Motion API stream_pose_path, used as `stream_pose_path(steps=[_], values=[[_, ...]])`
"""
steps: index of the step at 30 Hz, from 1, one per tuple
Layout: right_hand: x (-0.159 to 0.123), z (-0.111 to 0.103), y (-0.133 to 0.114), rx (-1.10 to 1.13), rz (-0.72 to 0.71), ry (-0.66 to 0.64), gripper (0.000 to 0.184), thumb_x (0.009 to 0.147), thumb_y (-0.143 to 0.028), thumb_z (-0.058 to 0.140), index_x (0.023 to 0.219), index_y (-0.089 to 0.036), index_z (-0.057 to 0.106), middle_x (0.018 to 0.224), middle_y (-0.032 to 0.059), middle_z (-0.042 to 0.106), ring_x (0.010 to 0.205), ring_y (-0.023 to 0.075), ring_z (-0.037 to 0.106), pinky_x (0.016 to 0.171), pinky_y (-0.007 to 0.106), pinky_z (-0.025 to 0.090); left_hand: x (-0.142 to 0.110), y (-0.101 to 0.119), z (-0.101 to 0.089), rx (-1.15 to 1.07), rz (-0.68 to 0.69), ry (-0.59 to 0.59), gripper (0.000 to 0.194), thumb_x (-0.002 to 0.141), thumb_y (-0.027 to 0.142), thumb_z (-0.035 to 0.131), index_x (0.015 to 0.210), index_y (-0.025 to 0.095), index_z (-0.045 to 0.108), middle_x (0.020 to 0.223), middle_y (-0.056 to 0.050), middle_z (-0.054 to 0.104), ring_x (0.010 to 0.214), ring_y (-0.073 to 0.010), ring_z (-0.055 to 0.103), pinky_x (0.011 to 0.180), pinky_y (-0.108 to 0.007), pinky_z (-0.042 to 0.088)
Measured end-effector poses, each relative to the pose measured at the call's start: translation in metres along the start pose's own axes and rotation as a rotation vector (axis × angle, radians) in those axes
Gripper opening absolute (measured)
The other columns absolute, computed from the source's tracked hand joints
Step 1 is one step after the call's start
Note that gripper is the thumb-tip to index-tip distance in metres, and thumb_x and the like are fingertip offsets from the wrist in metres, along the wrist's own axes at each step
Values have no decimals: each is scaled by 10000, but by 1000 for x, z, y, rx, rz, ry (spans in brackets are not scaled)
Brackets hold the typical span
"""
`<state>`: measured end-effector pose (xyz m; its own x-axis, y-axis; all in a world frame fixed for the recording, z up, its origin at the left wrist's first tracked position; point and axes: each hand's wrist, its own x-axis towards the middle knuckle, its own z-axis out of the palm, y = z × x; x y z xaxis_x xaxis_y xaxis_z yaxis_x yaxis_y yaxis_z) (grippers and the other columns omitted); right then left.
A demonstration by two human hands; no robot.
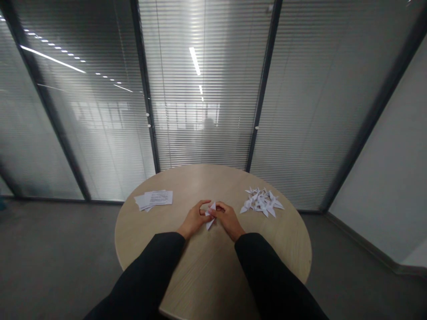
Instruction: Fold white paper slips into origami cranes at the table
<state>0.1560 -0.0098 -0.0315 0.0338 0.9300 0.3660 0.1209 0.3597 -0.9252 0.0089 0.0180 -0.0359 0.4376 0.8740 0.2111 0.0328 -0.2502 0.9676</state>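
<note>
A small piece of folded white paper (210, 225) is held between my two hands, just above the middle of the table. My left hand (194, 220) pinches its left side with thumb and fingers. From the other side my right hand (228, 219) grips it, thumb and forefinger on the paper. Pointed ends of the paper stick out above and below my fingers; its middle is partly hidden by them. Right of my hands lies a pile of folded white paper pieces (263, 202) with pointed tips. To the left rests a small stack of printed paper sheets (159, 198).
The round wooden table (207, 178) has a pale top and a curved edge. Behind it stands a glass partition with blinds (203, 138) and dark frames. A white wall (383, 178) rises on the right, and grey floor (60, 258) surrounds the table.
</note>
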Motion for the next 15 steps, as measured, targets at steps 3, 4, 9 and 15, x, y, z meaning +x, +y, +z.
stream_pose_path(steps=[3, 4, 9, 15], values=[[1, -1, 4, -53, -23, 15, 263, 697, -443, 639, 657, -183, 633, 614, -17, 600, 620, 154, 559, 598, 255, 424, 0, -2, 0, 10, 9, -33, 672, 645, 231, 711, 1256, 138, 446, 594, 17, 640, 527, -116, 579, 528, -195, 373], [1, -2, 5, -74, -30, 29, 273, 707, -446, 627, 629, -185, 621, 595, -22, 586, 609, 150, 548, 589, 251, 415, 0, -1, 0, 7, 11, -44, 681, 647, 230, 708, 1265, 138, 438, 608, 9, 649, 538, -120, 585, 534, -199, 379], [0, -3, 5, -104, -32, 79, 283, 709, -449, 622, 604, -187, 603, 570, -23, 568, 578, 144, 526, 552, 244, 393, -2, 6, 1, -44, -19, -73, 734, 634, 248, 724, 1293, 145, 418, 639, -9, 670, 569, -136, 609, 559, -211, 401], [0, -2, 5, -78, 1, 100, 296, 697, -467, 627, 620, -181, 615, 593, -2, 611, 584, 157, 553, 551, 254, 406, -3, 11, 1, -5, -12, -63, 728, 617, 264, 745, 1274, 140, 456, 558, 31, 617, 509, -107, 559, 506, -185, 354]])
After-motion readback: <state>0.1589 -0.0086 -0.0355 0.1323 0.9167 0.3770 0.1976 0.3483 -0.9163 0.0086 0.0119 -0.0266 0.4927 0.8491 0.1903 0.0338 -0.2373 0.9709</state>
